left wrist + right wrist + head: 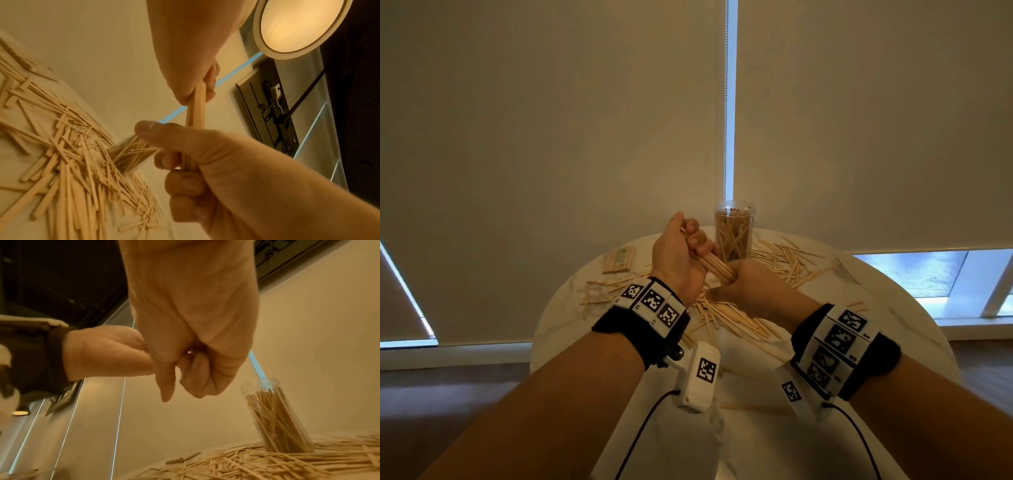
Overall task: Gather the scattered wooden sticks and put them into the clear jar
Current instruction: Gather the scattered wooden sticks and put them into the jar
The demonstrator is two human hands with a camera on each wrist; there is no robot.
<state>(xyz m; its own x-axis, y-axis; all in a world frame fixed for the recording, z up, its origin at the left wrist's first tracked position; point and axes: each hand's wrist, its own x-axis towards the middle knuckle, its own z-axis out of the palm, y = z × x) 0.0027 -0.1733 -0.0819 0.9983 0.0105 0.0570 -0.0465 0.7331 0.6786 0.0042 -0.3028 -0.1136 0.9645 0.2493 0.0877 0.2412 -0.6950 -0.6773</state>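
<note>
Both hands hold one bundle of wooden sticks (715,266) in the air above the round white table (914,329). My left hand (686,247) grips the bundle's upper end, and my right hand (743,278) is curled round its lower end. The left wrist view shows the bundle (196,107) running between the two fists. The clear jar (734,233) stands upright just behind the hands, holding many sticks, its top uncovered. Scattered sticks (726,317) lie in a heap under the hands and more (787,262) spread right of the jar. In the right wrist view the jar (277,418) is right of my fist (195,340).
A wrapped pack of sticks (619,260) lies at the table's back left. A few loose sticks (602,289) lie on the left side, and one stick (753,407) lies near the front edge. Roller blinds (551,137) hang close behind the table.
</note>
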